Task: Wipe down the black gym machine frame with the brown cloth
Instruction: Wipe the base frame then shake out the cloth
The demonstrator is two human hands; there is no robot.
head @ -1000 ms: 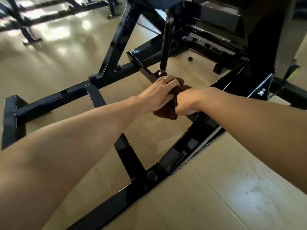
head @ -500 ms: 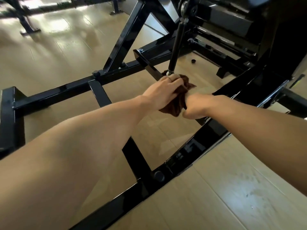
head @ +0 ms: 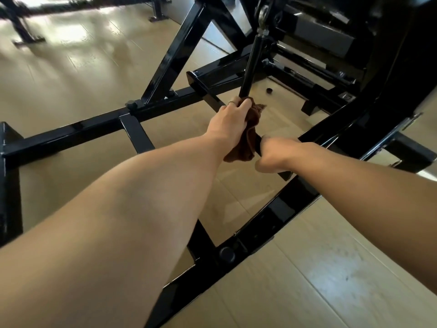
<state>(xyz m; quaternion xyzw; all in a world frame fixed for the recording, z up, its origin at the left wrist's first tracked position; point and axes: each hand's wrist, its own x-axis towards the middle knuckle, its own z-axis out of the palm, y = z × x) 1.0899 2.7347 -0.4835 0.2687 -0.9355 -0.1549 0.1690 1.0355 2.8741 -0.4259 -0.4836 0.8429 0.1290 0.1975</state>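
Note:
The black gym machine frame (head: 71,133) spreads over the floor in glossy square tubes. A thin diagonal bar runs from the far rail toward the near rail. My left hand (head: 229,119) grips the brown cloth (head: 243,147) around that bar, at the foot of an upright black strut (head: 251,62). The cloth hangs bunched below my palm. My right hand (head: 274,153) sits just to the right of the cloth, fingers curled over the same bar. Its fingertips are hidden beneath the hand.
Pale wooden floor (head: 307,268) surrounds the frame. A tall diagonal post (head: 175,50) rises at centre left. Dark machine parts (head: 343,43) fill the upper right. Another black stand (head: 26,31) sits at the far left. A small black cap (head: 269,90) lies on the floor.
My left hand has slid with the cloth up the bar toward the strut's foot. My right hand stayed on the bar, so a gap opened between the hands. The view moved closer.

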